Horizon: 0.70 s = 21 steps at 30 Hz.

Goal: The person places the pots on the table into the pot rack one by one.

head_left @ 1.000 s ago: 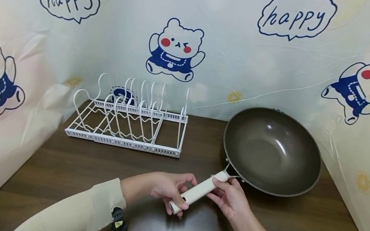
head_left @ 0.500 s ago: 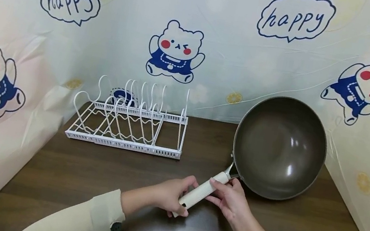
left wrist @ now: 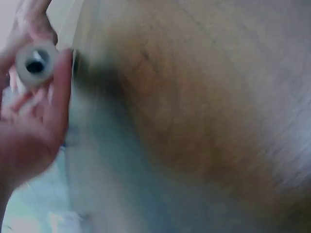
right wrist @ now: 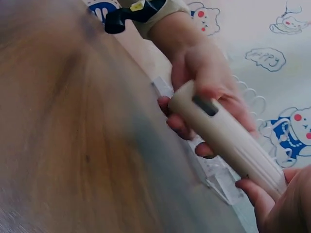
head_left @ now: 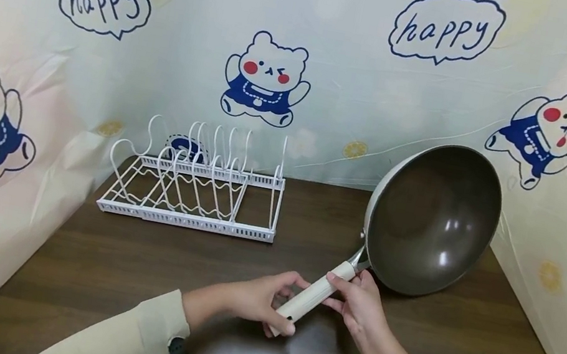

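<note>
A dark wok (head_left: 432,219) with a cream handle (head_left: 314,293) stands tilted on its side at the right of the brown table (head_left: 131,264), its inside facing the camera. My left hand (head_left: 262,300) grips the free end of the handle (right wrist: 228,138), fingers curled round it. My right hand (head_left: 358,304) holds the handle near the pan's neck. In the left wrist view the round handle end (left wrist: 35,65) shows between my fingers. The right wrist view has my right fingers (right wrist: 265,199) under the handle.
A white wire dish rack (head_left: 193,186) stands empty at the back left of the table. A printed cloth with bears and "happy" bubbles (head_left: 267,73) walls in the back and both sides.
The wok has rolled from lying flat with its bowl upward to standing steeply on its side. Both hands stayed on the handle and turned with it.
</note>
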Each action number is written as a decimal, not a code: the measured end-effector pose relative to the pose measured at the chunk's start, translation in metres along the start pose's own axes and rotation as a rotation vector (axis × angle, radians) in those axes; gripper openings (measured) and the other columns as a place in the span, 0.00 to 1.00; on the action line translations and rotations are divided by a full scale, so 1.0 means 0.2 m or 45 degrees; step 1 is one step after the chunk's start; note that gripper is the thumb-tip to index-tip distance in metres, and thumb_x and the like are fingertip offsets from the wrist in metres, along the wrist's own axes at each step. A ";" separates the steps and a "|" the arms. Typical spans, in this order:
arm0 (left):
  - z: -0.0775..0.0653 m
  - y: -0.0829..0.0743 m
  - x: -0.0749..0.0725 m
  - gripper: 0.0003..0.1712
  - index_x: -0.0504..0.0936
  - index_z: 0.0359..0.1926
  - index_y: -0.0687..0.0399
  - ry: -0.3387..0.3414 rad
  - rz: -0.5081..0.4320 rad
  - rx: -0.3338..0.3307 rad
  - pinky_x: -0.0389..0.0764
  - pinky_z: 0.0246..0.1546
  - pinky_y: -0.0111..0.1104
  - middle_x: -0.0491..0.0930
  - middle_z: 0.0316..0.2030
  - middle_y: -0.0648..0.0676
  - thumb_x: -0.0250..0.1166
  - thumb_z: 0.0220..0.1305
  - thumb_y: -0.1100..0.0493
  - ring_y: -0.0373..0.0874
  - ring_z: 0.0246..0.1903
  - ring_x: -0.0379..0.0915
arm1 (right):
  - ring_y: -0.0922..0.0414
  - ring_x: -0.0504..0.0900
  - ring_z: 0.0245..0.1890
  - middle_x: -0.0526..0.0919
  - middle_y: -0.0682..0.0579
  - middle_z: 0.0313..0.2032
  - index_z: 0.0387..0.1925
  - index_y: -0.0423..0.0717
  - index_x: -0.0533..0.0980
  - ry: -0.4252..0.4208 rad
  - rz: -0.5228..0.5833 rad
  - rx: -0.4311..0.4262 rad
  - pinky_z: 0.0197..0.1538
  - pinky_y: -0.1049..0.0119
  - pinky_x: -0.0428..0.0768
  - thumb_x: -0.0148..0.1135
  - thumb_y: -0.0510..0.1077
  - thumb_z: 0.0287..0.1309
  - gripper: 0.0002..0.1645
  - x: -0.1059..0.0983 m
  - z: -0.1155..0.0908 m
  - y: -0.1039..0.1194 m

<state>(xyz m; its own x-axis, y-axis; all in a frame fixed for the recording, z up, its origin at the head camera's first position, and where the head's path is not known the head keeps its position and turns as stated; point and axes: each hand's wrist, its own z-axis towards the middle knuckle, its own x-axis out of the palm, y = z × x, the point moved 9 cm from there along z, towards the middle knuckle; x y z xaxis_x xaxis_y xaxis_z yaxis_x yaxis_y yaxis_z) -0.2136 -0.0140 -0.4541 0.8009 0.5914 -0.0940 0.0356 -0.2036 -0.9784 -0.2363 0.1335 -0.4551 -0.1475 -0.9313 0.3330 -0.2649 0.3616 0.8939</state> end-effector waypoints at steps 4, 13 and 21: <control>0.00 0.02 0.05 0.36 0.54 0.68 0.53 0.182 -0.488 0.004 0.84 0.42 0.50 0.73 0.52 0.68 0.58 0.64 0.75 0.53 0.38 0.81 | 0.54 0.80 0.43 0.72 0.42 0.54 0.59 0.37 0.55 0.048 0.003 -0.009 0.39 0.51 0.85 0.57 0.27 0.61 0.29 0.00 0.00 0.02; 0.00 0.01 0.06 0.37 0.52 0.71 0.49 0.278 -0.634 0.017 0.84 0.39 0.44 0.73 0.52 0.59 0.57 0.67 0.70 0.49 0.41 0.78 | 0.54 0.82 0.40 0.75 0.47 0.46 0.55 0.39 0.56 0.049 0.036 -0.049 0.39 0.50 0.85 0.57 0.27 0.60 0.27 0.00 -0.03 0.07; -0.01 0.02 0.10 0.38 0.47 0.71 0.51 0.356 -0.727 0.066 0.84 0.42 0.46 0.70 0.54 0.61 0.56 0.67 0.72 0.51 0.44 0.78 | 0.53 0.83 0.37 0.78 0.49 0.40 0.53 0.36 0.58 0.074 -0.043 -0.107 0.32 0.54 0.86 0.60 0.26 0.57 0.26 0.01 -0.04 0.09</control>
<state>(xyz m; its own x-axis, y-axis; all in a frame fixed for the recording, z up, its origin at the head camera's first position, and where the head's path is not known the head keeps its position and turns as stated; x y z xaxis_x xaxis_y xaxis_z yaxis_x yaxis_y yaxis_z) -0.1952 -0.0049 -0.4589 0.7904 0.3682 0.4895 0.4796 0.1252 -0.8685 -0.2330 0.1369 -0.4361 -0.0832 -0.9448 0.3168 -0.1875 0.3271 0.9262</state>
